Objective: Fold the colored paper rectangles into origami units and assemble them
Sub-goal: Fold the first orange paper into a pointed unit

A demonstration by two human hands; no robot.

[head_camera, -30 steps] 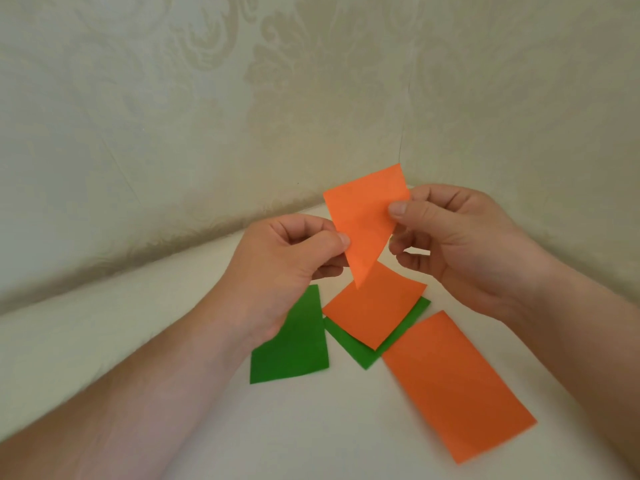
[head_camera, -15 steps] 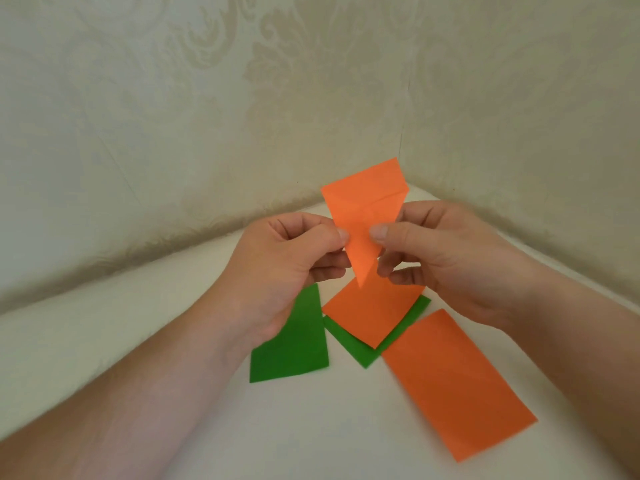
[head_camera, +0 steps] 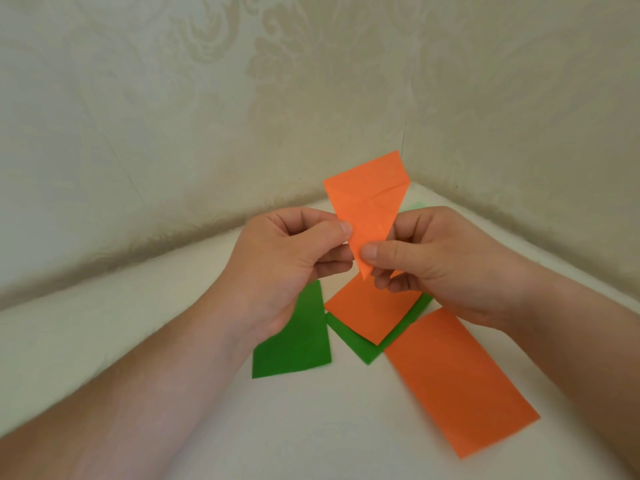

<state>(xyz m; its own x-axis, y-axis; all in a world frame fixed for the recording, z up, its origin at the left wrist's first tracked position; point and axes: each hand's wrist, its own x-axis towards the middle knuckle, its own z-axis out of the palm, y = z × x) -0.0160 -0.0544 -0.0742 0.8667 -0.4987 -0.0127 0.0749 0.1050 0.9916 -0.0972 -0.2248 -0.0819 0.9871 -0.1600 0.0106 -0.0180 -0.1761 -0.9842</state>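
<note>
Folded orange paper point(head_camera: 367, 206), matte, creased, kite-shaped with its point at 6 o'clock, held up in the air above the flat sheets. Left hand point(head_camera: 291, 261) at its 9 o'clock edge, thumb and curled fingers pinching it. Right hand point(head_camera: 440, 261) at 3 o'clock, thumb pressed on the lower tip, fingers curled behind.

Below, at 6 o'clock on the pale surface point(head_camera: 311, 434): an orange sheet point(head_camera: 372, 311) lying on a green sheet point(head_camera: 356, 346); another green sheet point(head_camera: 298, 344) at 7 o'clock; a long orange rectangle point(head_camera: 460, 379) at 5 o'clock. Embossed damask wallpaper point(head_camera: 242, 98) behind.
</note>
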